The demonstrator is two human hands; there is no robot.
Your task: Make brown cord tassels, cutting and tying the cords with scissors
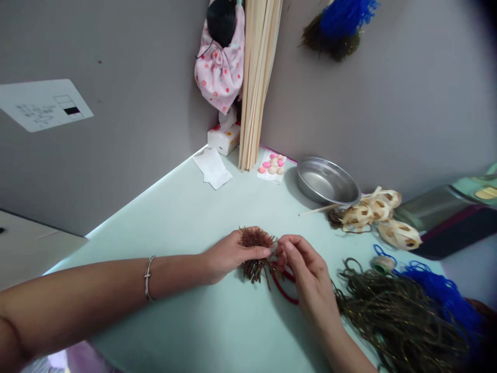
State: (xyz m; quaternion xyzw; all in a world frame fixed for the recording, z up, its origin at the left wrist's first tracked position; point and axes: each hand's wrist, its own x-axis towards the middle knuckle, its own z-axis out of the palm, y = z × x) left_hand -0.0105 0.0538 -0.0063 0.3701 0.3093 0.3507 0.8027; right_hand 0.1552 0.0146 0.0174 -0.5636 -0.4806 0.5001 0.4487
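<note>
Brown cord tassel [254,254] lies on the pale tabletop [186,217] — left hand [227,255] fingers clenched around its head, right hand [306,269] fingers pinching a red cord [283,290] just beside it — steel bowl [328,181] well apart behind

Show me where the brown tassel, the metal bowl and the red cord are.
brown tassel [254,241]: head view, on its bushy top beside the left hand's fingers.
metal bowl [310,194]: head view, on its near rim.
red cord [281,290]: head view, on the loop below the right hand.
</note>
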